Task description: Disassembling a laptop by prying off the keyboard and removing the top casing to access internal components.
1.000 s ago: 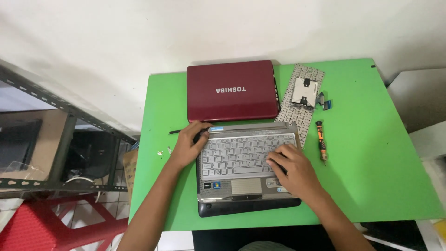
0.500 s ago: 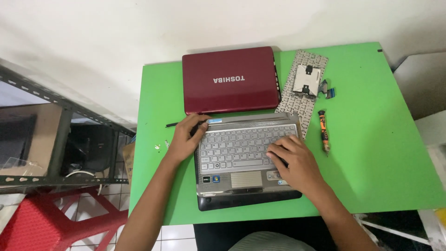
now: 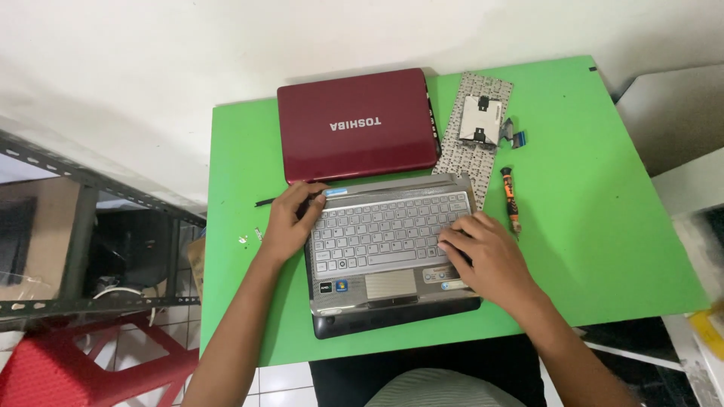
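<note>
A silver laptop base (image 3: 388, 249) with its keyboard lies on the green table (image 3: 603, 226), its dark red lid (image 3: 356, 124) folded flat behind it. My left hand (image 3: 290, 222) grips the base's upper left corner, fingers curled over the edge by the hinge. My right hand (image 3: 483, 252) rests palm down on the keyboard's lower right part, fingers spread over the keys. A thin black rod (image 3: 270, 201) pokes out left of my left hand.
A loose keyboard (image 3: 452, 154) lies face down at the back right with a small metal bracket (image 3: 477, 120) on it. An orange and black screwdriver (image 3: 512, 197) lies right of the laptop. Tiny screws (image 3: 249, 237) sit near the left edge. A metal shelf (image 3: 83, 249) stands at left.
The camera view has shifted, so the table sits a little lower and to the right. My left hand has crept up onto the base's top left corner. My right hand stays on the keys.
</note>
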